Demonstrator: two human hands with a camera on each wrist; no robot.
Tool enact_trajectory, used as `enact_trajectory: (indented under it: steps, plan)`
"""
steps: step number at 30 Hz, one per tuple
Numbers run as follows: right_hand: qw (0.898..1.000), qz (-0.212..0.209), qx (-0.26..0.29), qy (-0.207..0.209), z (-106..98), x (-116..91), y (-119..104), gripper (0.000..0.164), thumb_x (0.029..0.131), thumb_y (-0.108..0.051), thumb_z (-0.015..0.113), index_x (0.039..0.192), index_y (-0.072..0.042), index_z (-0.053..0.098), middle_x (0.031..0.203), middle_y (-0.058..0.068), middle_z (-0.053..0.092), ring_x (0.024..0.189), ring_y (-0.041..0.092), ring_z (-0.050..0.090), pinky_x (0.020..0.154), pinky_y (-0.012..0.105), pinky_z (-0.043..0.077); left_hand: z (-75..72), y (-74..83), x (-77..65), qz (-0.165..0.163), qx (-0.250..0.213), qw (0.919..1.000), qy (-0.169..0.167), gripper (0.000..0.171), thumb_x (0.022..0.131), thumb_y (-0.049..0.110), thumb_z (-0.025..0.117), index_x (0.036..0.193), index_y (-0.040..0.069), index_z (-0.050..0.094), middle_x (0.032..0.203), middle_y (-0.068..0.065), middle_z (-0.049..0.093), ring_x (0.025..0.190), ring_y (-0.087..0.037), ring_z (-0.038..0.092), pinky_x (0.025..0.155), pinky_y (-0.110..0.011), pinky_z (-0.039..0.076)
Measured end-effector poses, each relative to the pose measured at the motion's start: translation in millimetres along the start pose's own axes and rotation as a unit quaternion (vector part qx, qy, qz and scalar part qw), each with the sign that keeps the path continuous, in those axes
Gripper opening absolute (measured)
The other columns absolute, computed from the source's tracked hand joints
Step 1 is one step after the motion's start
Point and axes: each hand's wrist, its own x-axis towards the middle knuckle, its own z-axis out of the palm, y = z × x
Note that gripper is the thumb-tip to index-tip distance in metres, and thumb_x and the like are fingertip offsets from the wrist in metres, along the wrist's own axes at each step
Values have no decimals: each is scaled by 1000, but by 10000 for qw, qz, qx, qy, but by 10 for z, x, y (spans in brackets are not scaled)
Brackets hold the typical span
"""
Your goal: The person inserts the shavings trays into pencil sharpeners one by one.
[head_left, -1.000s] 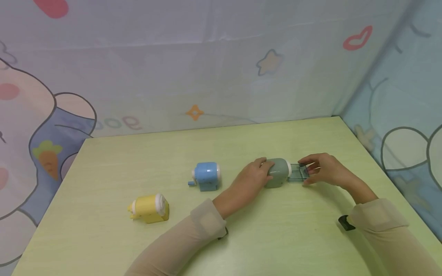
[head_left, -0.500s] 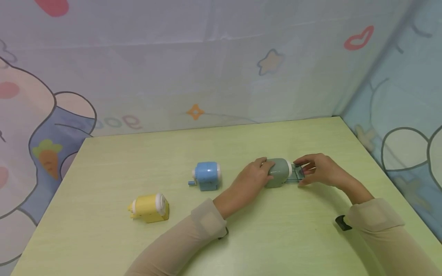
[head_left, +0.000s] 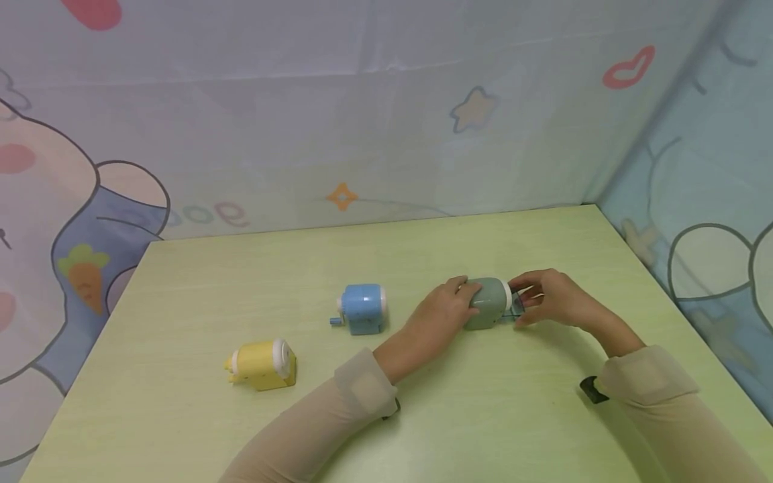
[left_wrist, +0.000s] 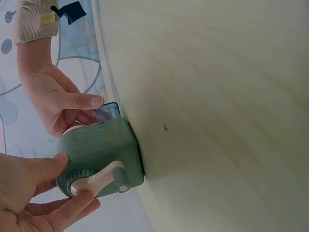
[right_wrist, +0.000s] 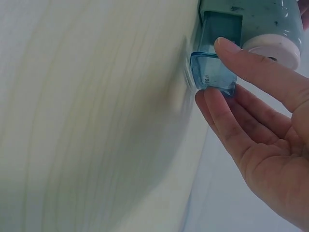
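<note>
A green crank pencil sharpener (head_left: 486, 305) stands on the table, right of the middle. My left hand (head_left: 437, 320) grips its body from the crank side, and in the left wrist view the fingers lie round the pale crank arm (left_wrist: 99, 180). At the sharpener's other end, my right hand (head_left: 558, 300) pinches the clear bluish shavings drawer (right_wrist: 215, 72) between thumb and fingers. Part of the drawer sticks out below the white front ring (right_wrist: 274, 48); the rest is inside the body.
A blue pencil sharpener (head_left: 362, 308) stands left of my left hand. Farther left and nearer is a yellow one (head_left: 261, 365). A printed cloth (head_left: 398, 134) hangs behind the table (head_left: 459, 416), and another borders its right side.
My right hand has moved left, and the clear drawer has slid farther into the green sharpener. My left hand and the other two sharpeners have stayed put.
</note>
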Motion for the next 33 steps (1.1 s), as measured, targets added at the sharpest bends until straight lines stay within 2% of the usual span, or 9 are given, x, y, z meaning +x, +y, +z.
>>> enact_trajectory:
  steps: [6, 18, 27, 33]
  plan:
    - [10000, -77, 40, -21, 33, 29, -10, 63, 63, -7, 81, 118, 5, 51, 112, 18, 55, 95, 28, 57, 78, 35, 50, 19, -1, -1, -20, -28, 10000, 4, 40, 91, 26, 56, 123, 3, 51, 119, -18, 52, 100, -22, 55, 84, -20, 43]
    - [9999, -74, 100, -59, 89, 77, -38, 63, 62, -8, 82, 116, 4, 52, 106, 16, 58, 91, 24, 58, 73, 28, 51, 12, 0, -7, -16, -54, 10000, 27, 39, 92, 26, 55, 123, 3, 51, 119, -18, 52, 100, -23, 54, 84, -20, 43]
    - [9998, -191, 58, -25, 130, 126, -70, 58, 60, -7, 83, 110, 3, 56, 100, 11, 60, 89, 24, 58, 74, 34, 52, 21, -6, -9, -32, -43, 10000, 40, 39, 91, 26, 55, 123, 3, 51, 118, -18, 52, 100, -22, 55, 84, -19, 43]
    - [9997, -232, -16, -46, 146, 152, -89, 56, 60, -8, 84, 108, 0, 57, 98, 9, 61, 89, 22, 58, 73, 29, 51, 26, -8, -9, -2, -73, 9999, 86, 40, 91, 26, 56, 123, 3, 51, 118, -18, 52, 100, -23, 54, 84, -19, 43]
